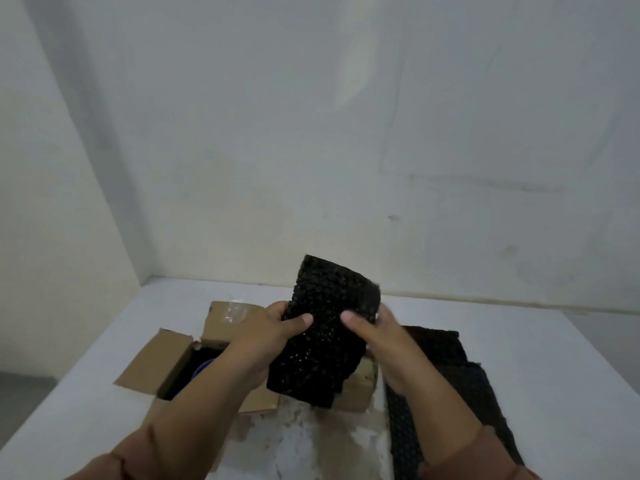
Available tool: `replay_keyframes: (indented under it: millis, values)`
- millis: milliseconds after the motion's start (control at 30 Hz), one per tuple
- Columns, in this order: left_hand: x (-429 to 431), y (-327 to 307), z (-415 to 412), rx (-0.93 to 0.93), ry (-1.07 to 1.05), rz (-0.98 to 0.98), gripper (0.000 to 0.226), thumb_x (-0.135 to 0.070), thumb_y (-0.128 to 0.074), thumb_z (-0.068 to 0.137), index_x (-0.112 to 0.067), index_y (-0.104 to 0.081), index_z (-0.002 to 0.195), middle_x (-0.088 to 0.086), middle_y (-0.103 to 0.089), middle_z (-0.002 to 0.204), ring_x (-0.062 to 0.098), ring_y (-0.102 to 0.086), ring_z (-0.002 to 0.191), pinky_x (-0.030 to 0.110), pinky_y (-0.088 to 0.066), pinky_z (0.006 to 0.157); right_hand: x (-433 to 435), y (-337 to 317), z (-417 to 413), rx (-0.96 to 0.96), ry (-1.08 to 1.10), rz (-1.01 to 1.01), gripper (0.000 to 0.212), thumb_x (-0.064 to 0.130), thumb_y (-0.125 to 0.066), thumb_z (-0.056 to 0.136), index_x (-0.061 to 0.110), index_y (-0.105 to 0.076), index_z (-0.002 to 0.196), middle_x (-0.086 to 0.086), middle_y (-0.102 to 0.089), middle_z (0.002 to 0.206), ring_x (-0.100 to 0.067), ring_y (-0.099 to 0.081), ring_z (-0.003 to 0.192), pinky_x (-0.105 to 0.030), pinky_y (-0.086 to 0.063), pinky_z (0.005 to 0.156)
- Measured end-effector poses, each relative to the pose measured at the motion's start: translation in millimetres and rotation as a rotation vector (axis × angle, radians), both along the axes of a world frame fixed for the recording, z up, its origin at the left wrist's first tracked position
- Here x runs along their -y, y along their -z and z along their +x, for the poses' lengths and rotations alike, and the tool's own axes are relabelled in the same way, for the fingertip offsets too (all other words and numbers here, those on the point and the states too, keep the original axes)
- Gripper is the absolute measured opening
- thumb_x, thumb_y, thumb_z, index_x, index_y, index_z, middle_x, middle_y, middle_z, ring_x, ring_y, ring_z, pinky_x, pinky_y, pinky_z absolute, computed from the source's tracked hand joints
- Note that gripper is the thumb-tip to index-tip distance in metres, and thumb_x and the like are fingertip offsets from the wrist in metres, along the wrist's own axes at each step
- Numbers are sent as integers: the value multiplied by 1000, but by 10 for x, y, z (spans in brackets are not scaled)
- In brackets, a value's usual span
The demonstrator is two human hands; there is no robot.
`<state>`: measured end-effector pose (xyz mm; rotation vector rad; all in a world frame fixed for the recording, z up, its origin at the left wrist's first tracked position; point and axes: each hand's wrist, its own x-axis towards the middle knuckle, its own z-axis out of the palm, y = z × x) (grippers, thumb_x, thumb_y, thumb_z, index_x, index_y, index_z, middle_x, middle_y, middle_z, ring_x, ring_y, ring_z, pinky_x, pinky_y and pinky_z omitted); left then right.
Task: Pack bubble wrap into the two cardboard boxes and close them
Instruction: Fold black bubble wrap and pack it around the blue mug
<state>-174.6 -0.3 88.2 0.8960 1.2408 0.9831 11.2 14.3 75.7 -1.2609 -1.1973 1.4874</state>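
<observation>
A folded stack of black bubble wrap (pixel 329 327) is held upright above the table. My left hand (pixel 277 327) grips its left edge and my right hand (pixel 374 330) grips its right edge, thumbs on the near face. An open cardboard box (pixel 166 358) sits at the left with its flaps spread; something dark and blue shows inside. Behind the held wrap a second cardboard box (pixel 360 386) is mostly hidden. More black bubble wrap sheets (pixel 460 375) lie flat on the table at the right.
The white table (pixel 554 375) meets white walls at the back and left. Its left edge drops to a grey floor (pixel 24 393). A worn patch (pixel 304 441) marks the table surface near me.
</observation>
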Motion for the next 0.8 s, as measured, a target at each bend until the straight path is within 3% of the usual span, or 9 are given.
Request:
replay_keyframes:
  millis: [67, 200, 267, 333, 400, 500, 600, 700, 800]
  values:
    - [-4, 37, -156, 63, -30, -7, 22, -12, -61, 91, -9, -62, 113, 13, -70, 109, 28, -66, 101, 37, -53, 82, 23, 89, -242, -132, -80, -117, 39, 14, -71, 81, 13, -59, 118, -7, -69, 115, -21, -67, 103, -31, -55, 82]
    - [-21, 145, -535, 155, -51, -40, 23, -6, -50, 95, -13, -63, 112, 14, -69, 111, 32, -65, 103, 43, -54, 84, -37, 161, -624, -47, -5, -40, 21, -2, -67, 79, 12, -70, 95, -4, -73, 97, -22, -68, 93, -33, -54, 82]
    - [-37, 191, -755, 194, -28, -70, 22, -4, -47, 94, -6, -65, 106, 18, -69, 109, 35, -66, 102, 46, -53, 89, -86, 128, -766, -62, -26, -31, 23, -4, -59, 83, 14, -73, 79, -5, -74, 93, -21, -68, 88, -33, -54, 79]
    - [-43, 222, -978, 236, -27, -100, 22, -6, -42, 92, -5, -65, 89, 19, -67, 97, 32, -64, 89, 41, -51, 82, -122, 82, -889, -63, -91, -59, 31, -3, -49, 86, 8, -74, 71, -9, -74, 84, -24, -70, 79, -34, -57, 72]
    - [-51, 257, -1175, 302, -24, -118, 26, -14, -39, 89, -8, -63, 86, 17, -64, 92, 30, -59, 84, 39, -48, 76, -157, 73, -1003, 39, -141, -38, 36, -2, -46, 88, 10, -75, 72, -6, -74, 84, -26, -70, 80, -35, -58, 68]
    - [-71, 271, -1373, 229, 71, -128, 21, -21, -55, 88, -8, -66, 100, 16, -70, 101, 29, -64, 94, 38, -52, 78, -207, 132, -1156, 203, -210, 62, 46, -8, -41, 80, 20, -77, 75, -4, -71, 100, -25, -64, 103, -33, -55, 85]
    - [-114, 293, -1455, 82, 39, -107, 25, 5, -54, 87, -2, -60, 110, 22, -67, 111, 34, -64, 104, 38, -55, 84, -249, 130, -1217, 59, -307, 1, 46, 6, -42, 67, 19, -71, 101, -4, -63, 113, -21, -56, 111, -26, -51, 87]
    - [-141, 358, -1526, 101, -13, -75, 29, 10, -55, 86, -3, -60, 111, 21, -69, 109, 35, -65, 103, 40, -55, 86, -262, 157, -1238, -128, -353, -124, 54, 22, -58, 74, 26, -53, 128, -3, -58, 122, -22, -57, 114, -34, -50, 92]
    - [-137, 410, -1583, 116, -7, -45, 24, 13, -54, 86, -5, -61, 100, 16, -70, 96, 30, -67, 92, 35, -57, 75, -274, 269, -1304, -2, -355, -90, 55, -2, -67, 77, 29, -56, 120, -1, -59, 120, -20, -60, 109, -34, -51, 94]
